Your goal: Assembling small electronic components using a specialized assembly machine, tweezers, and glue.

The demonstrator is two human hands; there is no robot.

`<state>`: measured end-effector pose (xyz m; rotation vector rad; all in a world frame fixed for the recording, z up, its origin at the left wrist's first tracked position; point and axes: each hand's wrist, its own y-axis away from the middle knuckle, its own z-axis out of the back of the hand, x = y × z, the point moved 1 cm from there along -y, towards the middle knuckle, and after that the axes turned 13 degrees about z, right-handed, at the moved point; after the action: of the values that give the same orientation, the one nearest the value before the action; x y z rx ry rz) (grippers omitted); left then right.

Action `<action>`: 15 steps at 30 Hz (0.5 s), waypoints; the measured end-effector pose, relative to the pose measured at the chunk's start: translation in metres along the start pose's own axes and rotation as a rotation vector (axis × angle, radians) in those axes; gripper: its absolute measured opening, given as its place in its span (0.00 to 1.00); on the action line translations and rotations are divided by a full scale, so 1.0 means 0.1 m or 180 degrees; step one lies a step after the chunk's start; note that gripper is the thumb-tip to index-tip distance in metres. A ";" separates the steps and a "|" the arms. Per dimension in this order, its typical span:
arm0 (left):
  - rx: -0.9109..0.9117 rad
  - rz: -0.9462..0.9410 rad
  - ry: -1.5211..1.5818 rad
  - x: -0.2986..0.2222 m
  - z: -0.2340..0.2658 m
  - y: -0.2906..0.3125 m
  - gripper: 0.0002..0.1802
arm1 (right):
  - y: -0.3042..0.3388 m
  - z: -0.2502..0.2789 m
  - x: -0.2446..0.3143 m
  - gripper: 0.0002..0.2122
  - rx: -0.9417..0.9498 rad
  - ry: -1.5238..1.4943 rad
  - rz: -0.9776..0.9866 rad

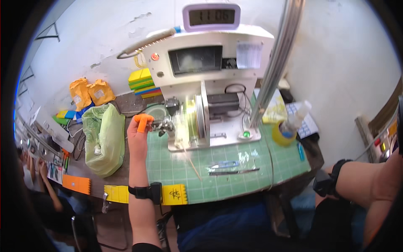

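Note:
My left hand has orange finger covers on. Its fingers are curled at the metal fitting on the left of a white bench machine. Whether they grip it or something small there is hidden. Right of the fitting, a yellow-green disc sits against a round metal plate, with a blurred pale yellow part in front. A thin wooden stick slants down from it onto the green cutting mat. My right arm, with a black strap, is at the right edge; its fingers cannot be made out.
A pale green plastic bag stands left of the mat, orange packets behind. Slim tools lie on the mat. A yellow-based bottle stands near the metal post. Another person's hands show at far left.

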<state>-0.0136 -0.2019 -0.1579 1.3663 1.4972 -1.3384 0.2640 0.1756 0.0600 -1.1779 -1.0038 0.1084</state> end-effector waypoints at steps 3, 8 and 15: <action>-0.0050 -0.0106 -0.0032 -0.02 -0.01 0.06 0.09 | -0.24 0.14 0.04 0.14 0.0461 0.0084 0.0257; -0.0061 0.0086 -0.0208 -0.08 -0.03 0.05 0.08 | -0.61 0.45 0.12 0.14 0.1077 0.0004 0.0835; 0.0027 0.0199 0.0030 0.11 -0.12 0.01 0.09 | -0.97 0.11 -0.64 0.13 0.1114 -0.0771 0.2032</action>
<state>-0.0134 -0.1876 -0.1655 1.4151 1.4444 -1.3026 0.1789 0.1063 0.0994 -1.1351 -0.7411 0.9141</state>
